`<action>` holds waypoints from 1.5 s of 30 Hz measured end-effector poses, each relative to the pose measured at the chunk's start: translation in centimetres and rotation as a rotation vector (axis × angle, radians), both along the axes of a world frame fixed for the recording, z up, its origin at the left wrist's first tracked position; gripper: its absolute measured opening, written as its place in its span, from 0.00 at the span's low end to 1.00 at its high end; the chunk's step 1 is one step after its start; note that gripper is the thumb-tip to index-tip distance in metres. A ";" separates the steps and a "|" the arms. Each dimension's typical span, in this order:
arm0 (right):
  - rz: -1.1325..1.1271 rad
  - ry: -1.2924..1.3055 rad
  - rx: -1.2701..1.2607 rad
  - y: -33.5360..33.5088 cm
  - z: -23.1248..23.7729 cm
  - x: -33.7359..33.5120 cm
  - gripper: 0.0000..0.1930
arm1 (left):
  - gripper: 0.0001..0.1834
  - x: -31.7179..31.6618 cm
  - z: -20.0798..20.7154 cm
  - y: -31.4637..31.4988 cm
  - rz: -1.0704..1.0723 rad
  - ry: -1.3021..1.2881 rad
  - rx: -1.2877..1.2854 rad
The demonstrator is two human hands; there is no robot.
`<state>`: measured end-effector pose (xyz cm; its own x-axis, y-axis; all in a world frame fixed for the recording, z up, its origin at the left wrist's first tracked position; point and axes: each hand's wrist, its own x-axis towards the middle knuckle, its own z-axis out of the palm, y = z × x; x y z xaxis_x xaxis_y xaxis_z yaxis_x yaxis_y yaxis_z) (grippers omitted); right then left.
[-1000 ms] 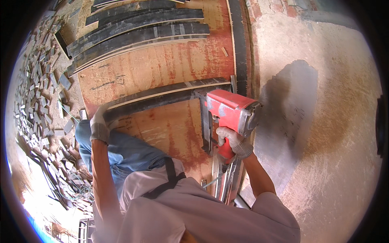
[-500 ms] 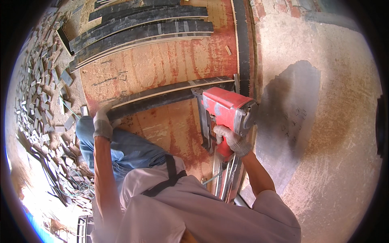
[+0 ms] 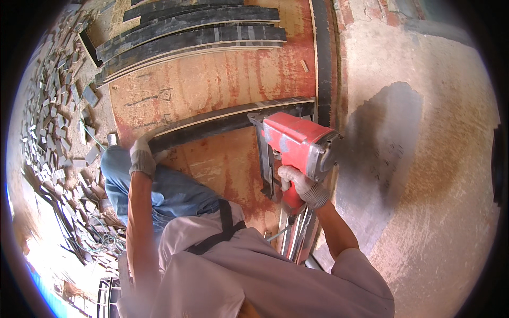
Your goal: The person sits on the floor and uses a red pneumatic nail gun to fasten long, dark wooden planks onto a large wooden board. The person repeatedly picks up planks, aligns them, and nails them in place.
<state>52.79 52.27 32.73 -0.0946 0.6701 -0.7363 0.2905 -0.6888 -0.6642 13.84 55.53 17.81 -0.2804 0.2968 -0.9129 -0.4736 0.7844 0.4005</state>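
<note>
My gloved left hand (image 3: 142, 158) is closed around the left end of a long, dark-faced wooden strip (image 3: 204, 131) standing on edge across a reddish-brown plywood sheet (image 3: 212, 77). The fingers are partly hidden behind the strip. In my gloved right hand (image 3: 303, 186) is the handle of a red nail gun (image 3: 296, 132), with an air hose at the handle's base. The gun's nose is over the strip, right of its middle; whether they touch, I cannot tell. The strip's right end meets a dark strip (image 3: 323, 69) along the sheet's right edge.
Several dark strips (image 3: 212, 36) lie stacked on the sheet's far part. A small wood chip (image 3: 304, 65) rests near its right edge. Many cut blocks (image 3: 58, 127) are scattered on the left floor. Concrete floor (image 3: 440, 132) with a dark patch lies to the right.
The view has shifted slightly, so the sheet and strips sit further right in it. Against the sheet, the nail gun has moved a little left along the strip. Both hands keep their grip.
</note>
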 end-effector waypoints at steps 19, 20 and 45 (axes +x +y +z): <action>0.021 -0.032 -0.031 -0.7 -0.7 -3.3 0.12 | 0.13 1.6 0.3 -1.4 -0.188 0.016 0.154; 0.051 -0.032 -0.019 -1.0 -1.0 -3.2 0.12 | 0.13 1.7 0.2 -1.8 -0.241 0.020 0.201; 0.303 -0.069 0.036 -0.7 -0.2 -8.9 0.04 | 0.23 3.6 -0.7 -3.6 -0.336 -0.082 0.260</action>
